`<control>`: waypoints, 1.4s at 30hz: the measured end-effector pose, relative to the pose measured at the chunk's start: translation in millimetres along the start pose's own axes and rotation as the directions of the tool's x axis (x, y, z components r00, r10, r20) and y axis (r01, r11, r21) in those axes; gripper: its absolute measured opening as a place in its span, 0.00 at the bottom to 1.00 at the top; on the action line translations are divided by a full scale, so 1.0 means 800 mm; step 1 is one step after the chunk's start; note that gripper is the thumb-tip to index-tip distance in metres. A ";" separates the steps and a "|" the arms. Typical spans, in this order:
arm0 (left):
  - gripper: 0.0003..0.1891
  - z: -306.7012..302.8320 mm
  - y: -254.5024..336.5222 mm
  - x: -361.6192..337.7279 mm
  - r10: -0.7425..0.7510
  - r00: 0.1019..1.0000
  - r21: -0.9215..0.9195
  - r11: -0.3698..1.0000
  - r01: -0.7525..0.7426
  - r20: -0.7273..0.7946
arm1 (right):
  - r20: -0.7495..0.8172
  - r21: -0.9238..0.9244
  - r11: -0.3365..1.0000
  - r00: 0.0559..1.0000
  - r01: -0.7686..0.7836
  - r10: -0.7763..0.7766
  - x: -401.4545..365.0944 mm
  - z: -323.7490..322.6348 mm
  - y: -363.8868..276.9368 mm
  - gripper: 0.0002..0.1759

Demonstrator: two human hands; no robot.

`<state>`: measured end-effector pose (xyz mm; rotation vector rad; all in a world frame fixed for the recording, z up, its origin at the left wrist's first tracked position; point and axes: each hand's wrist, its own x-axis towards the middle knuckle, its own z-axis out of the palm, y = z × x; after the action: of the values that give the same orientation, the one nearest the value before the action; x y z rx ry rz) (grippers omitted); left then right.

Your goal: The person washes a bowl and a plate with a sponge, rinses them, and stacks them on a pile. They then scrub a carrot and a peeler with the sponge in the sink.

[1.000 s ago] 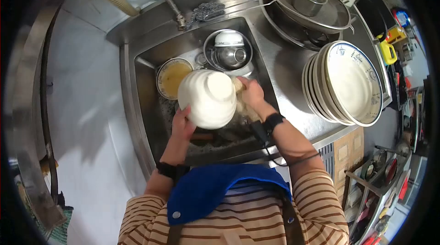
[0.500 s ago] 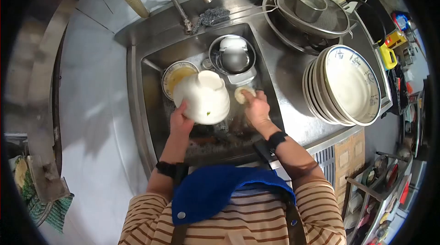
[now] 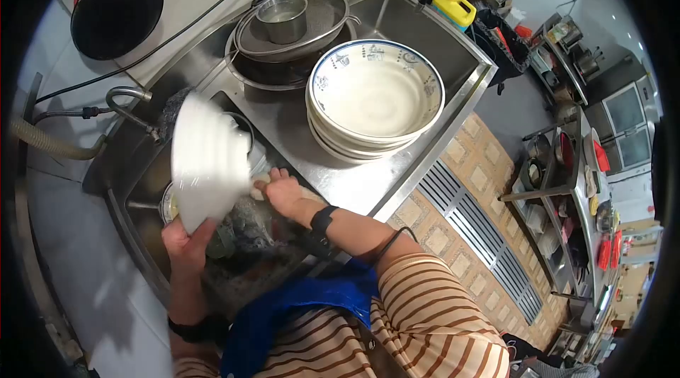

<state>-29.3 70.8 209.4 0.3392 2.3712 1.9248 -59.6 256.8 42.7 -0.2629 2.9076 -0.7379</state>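
Note:
My left hand [image 3: 188,247] grips the lower rim of a large white bowl [image 3: 207,158], which is tilted on its side above the sink and blurred by motion. My right hand [image 3: 287,195], low in the sink [image 3: 131,216] to the right of the bowl, has its fingers closed on a pale, roundish sponge-like pad [image 3: 261,185]. Behind the raised bowl, a patterned bowl [image 3: 168,202] shows only its edge. A metal basin [image 3: 243,127] in the sink is mostly hidden too. Soapy water and blurred items lie below my hands.
Stacked white bowls with blue-patterned rims [image 3: 375,95] stand on the steel drainboard [image 3: 273,119]. Strainers with a small metal pot [image 3: 282,18] sit behind them. A faucet [image 3: 127,102] rises at the back left. A black pan [image 3: 117,13] hangs on the wall. Shelving [image 3: 559,201] stands right.
The view has swung right. The bowl in my left hand has been lifted and tipped onto its side. My right hand still holds the pale pad low in the sink.

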 end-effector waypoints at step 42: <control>0.18 -0.141 -0.444 -0.019 -0.798 0.086 -0.756 0.595 0.273 -0.597 | 0.144 0.162 0.979 0.979 0.122 -0.145 0.062 0.042 0.028 0.29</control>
<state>-80.9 -108.7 -113.3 -1.9880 1.5631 2.3041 -105.6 250.7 -1.9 -0.4804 2.6905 -0.9113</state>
